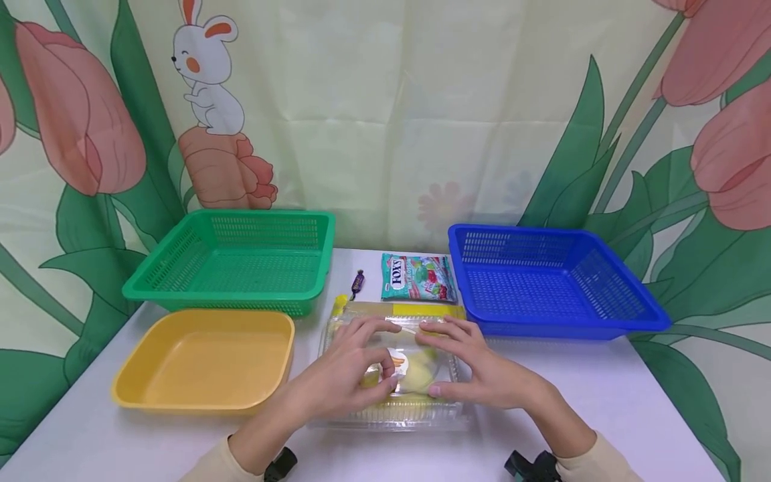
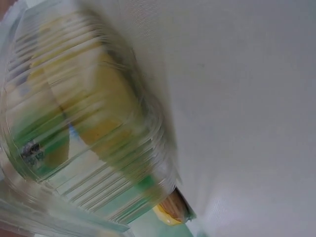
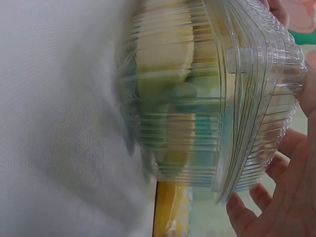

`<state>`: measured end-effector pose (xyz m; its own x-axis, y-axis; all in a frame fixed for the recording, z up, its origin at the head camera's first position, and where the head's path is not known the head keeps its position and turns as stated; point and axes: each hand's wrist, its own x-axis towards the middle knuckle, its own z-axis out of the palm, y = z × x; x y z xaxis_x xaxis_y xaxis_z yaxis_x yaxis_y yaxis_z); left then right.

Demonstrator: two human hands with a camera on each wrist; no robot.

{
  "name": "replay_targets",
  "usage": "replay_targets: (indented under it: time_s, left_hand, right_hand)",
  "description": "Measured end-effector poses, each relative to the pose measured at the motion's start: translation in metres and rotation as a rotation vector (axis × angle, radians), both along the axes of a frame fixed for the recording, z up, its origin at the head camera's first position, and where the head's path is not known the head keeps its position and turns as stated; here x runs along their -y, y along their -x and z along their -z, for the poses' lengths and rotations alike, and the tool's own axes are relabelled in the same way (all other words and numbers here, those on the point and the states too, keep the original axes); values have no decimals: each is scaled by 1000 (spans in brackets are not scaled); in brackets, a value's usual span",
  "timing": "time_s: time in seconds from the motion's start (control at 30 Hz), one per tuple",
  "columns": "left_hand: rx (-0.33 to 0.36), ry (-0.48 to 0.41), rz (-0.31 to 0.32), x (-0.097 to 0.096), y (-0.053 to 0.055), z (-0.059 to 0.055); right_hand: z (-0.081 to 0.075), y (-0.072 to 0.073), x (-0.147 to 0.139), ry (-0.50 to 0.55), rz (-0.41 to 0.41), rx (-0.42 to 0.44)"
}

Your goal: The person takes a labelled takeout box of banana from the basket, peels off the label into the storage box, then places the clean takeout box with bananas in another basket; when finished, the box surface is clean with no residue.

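Observation:
A clear plastic clamshell box (image 1: pixel 415 418) sits on the white table in front of me, with yellow-green, fruit-like rounded things (image 1: pixel 418 378) inside. Its lid (image 3: pixel 269 94) lies over the base, and a round white sticker (image 1: pixel 397 362) is on top. My left hand (image 1: pixel 352 371) rests on the lid's left part, thumb near the sticker and fingers loosely bent. From the right, my right hand (image 1: pixel 472 365) touches the lid with spread fingers. In the right wrist view, fingertips (image 3: pixel 237 205) are right at the rim. Ribbed walls of the box fill much of the left wrist view.
Behind the box lie a yellow packet (image 1: pixel 427 310), a purple wrapped candy (image 1: pixel 358 284) and a teal FOX'S candy bag (image 1: pixel 417 277). A green basket (image 1: pixel 241 296) and a yellow tray (image 1: pixel 199 406) stand left; a blue basket (image 1: pixel 560 328) stands right. A patterned curtain hangs behind.

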<state>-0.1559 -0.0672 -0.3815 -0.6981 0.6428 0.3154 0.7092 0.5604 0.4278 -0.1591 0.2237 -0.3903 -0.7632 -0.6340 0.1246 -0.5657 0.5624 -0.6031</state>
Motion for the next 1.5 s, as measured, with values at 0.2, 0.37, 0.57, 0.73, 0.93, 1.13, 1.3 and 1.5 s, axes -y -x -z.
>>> replay_targets:
  time_s: [0.2, 0.37, 0.57, 0.73, 0.93, 1.13, 1.3, 1.5]
  left_hand:
    - [-9, -49, 3, -1, 0, 2]
    - [-45, -91, 20, 0, 2, 4]
    - [-67, -130, 37, 1, 4, 5]
    - [-85, -172, 33, 1, 4, 4]
    - [-107, -207, 31, 1, 4, 6]
    - [-115, -252, 45, 3, 4, 9]
    - [-48, -508, 43, 7, 5, 8]
    - [-6, -557, 13, 11, 4, 6]
  right_hand:
    - [-3, 1, -1, -14, 3, 18]
    - [-1, 3, -1, -9, -8, 21]
    - [-2, 4, -2, 6, 2, 44]
    - [-1, 3, -2, 17, -4, 22]
    - [-1, 2, -3, 16, 1, 13]
    - [0, 2, -2, 16, -3, 9]
    - [0, 3, -2, 7, -3, 17]
    - [0, 4, -2, 0, -13, 3]
